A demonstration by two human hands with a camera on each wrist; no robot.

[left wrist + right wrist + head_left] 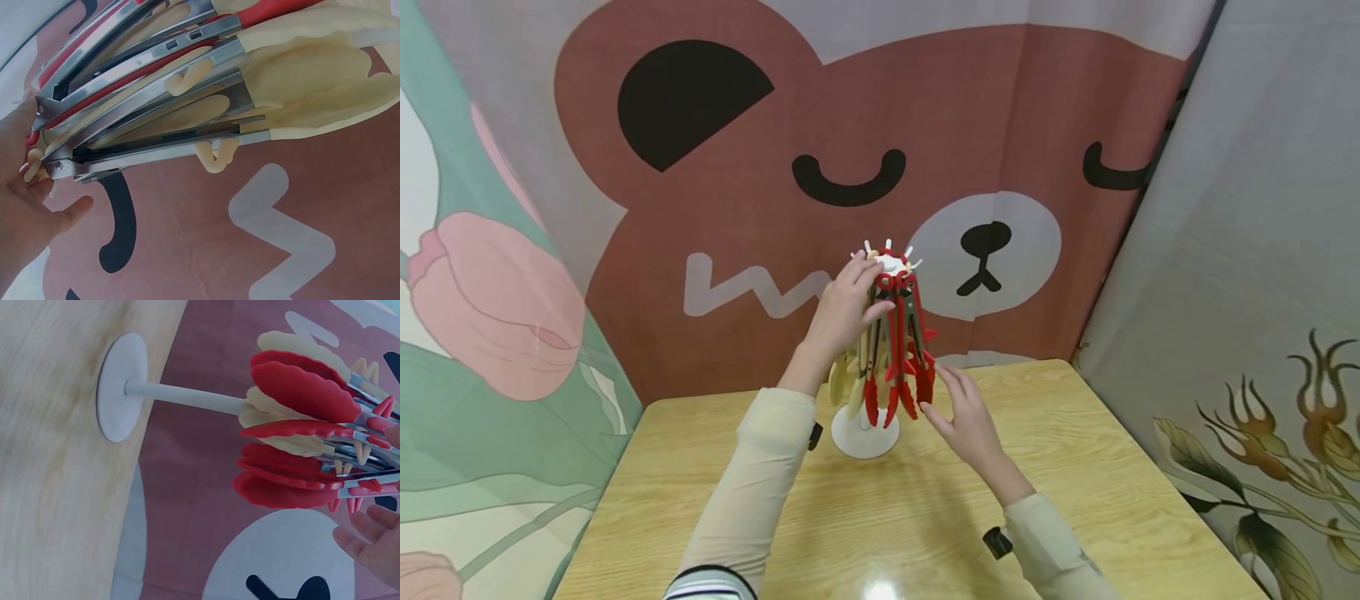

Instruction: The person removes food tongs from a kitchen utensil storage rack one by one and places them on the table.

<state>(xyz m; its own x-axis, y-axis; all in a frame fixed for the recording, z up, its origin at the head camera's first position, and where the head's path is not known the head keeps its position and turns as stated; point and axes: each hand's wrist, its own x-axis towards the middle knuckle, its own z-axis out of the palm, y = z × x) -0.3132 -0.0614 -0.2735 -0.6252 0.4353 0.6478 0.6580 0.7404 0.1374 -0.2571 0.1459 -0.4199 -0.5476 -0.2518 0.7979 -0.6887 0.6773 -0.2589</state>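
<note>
Red tongs and cream tongs hang from the top of a white stand, its round base on the wood-grain counter. The left hand is at the stand's top, thumb pointing across the tongs, while the right hand — fingers and thumb apart — is just beside the red tips. Behind hangs a curtain with a brown bear's face — eyes drawn closed.

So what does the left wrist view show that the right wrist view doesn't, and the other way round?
Only the left wrist view shows the hinged ends of the silver metal tongs with red or cream tips, with the left hand touching there. Only the right wrist view shows the round white base and the right hand. Both share the red and cream tips and the reddish-brown bear-print fabric.
</note>
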